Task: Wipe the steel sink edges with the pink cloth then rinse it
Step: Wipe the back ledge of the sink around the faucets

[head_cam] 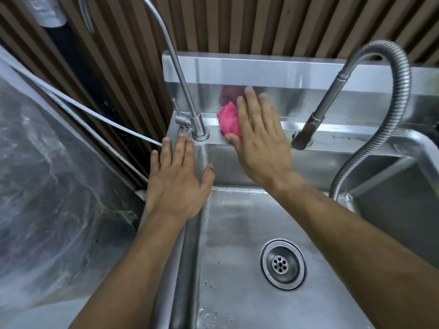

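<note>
The pink cloth [228,119] lies bunched on the back ledge of the steel sink [332,138], between the two taps. My right hand [259,136] presses flat on the cloth with fingers spread, covering its right part. My left hand [177,179] rests flat on the sink's left rim with fingers apart, holding nothing. The basin holds water drops and a round drain [282,264].
A thin gooseneck tap [180,74] rises from the back left corner. A pull-down sprayer [316,112] with a flexible steel hose [399,110] hangs over the right ledge. A second basin [403,191] lies to the right. Clear plastic sheeting [52,174] and a white tube [83,108] are on the left.
</note>
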### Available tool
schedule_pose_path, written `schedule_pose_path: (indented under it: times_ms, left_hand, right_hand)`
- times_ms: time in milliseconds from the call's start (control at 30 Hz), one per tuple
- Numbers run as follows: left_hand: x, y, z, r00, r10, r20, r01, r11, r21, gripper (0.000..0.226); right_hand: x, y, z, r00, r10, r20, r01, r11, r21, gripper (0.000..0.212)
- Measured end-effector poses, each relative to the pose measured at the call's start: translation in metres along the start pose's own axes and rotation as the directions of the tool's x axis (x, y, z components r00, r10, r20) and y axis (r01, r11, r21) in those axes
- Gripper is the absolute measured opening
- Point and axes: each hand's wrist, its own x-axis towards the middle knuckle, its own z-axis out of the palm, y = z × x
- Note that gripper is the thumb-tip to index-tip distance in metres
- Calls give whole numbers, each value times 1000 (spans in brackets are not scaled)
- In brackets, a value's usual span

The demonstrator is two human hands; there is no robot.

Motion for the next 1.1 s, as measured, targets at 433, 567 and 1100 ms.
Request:
schedule_pose_path:
  times_ms: [433, 567, 1100]
  left_hand:
    - [13, 0, -8, 994, 40, -101, -45, 998, -53, 74]
    - [12, -3, -2, 996, 67, -53, -69, 997, -36, 80]
    - [13, 2, -1, 999, 23, -42, -25, 999, -46, 75]
  right_hand:
    - [7, -14, -9, 954, 224, 201, -298, 801, 520, 33]
    - [16, 4, -29, 957, 291, -11, -211, 720, 661, 21]
    - [2, 9, 14, 974, -13, 226, -34, 979, 200, 53]
